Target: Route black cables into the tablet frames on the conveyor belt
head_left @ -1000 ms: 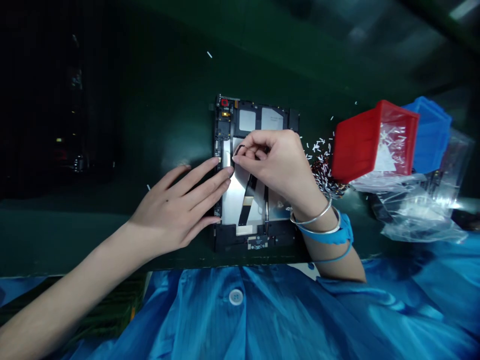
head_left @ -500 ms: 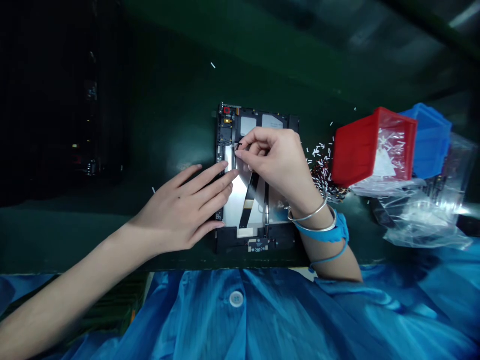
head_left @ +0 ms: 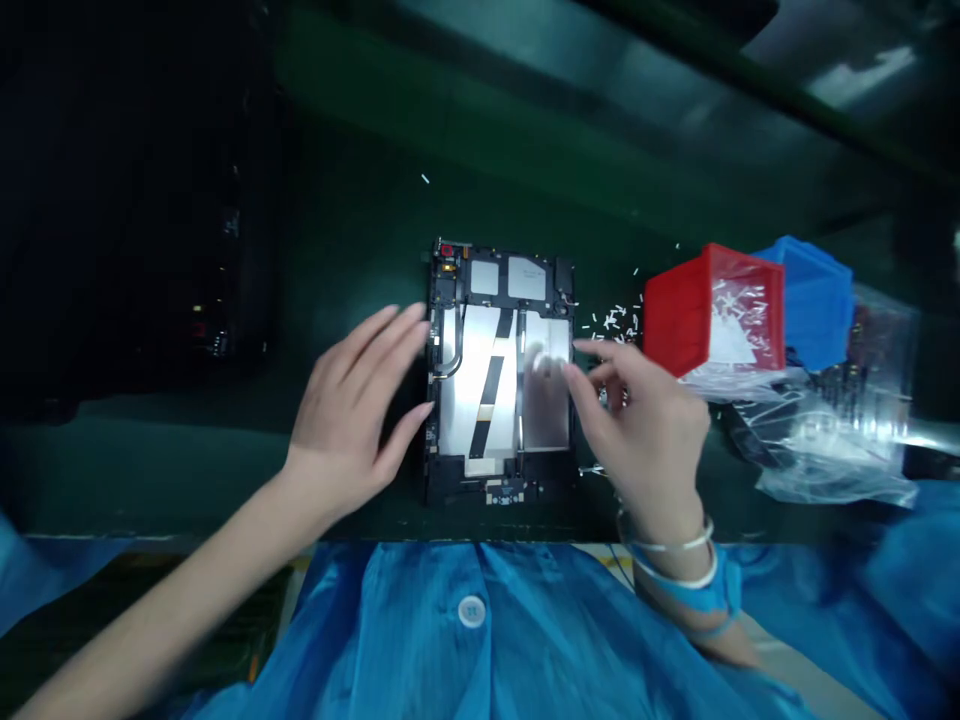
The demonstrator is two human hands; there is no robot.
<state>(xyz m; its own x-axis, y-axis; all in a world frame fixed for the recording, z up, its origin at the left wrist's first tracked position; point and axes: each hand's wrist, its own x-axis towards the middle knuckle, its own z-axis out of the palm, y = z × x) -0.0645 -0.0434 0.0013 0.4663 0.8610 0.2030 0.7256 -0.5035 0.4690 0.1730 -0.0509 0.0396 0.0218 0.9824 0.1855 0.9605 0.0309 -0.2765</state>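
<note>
An opened tablet (head_left: pixel 546 405) lies flat on the dark green table, its inside facing up. Silver battery panels fill its middle, crossed by a slanting black ribbon cable (head_left: pixel 491 382). A thin dark cable (head_left: pixel 459 345) curves along its left part. Beside the tablet's left edge is my left hand (head_left: pixel 341 410), fingers stretched and thumb apart, its tips at the frame. My right hand (head_left: pixel 645 425) is at the right edge, thumb and forefinger apart with nothing visible between them; the other fingers curl in. Whether its tips touch the frame, I cannot tell.
To the right stand a red bin (head_left: pixel 679 310) with white strips in it and a blue bin (head_left: pixel 817 310). Clear plastic bags (head_left: pixel 832 450) lie in front of them. Several white strips (head_left: pixel 616 318) are scattered near the tablet. A dark, unclear mass fills the left side.
My right hand has left its pinch over the tablet's upper middle and moved right, its fingers parting. My left hand has drawn back from the battery to the left edge. The view has shifted.
</note>
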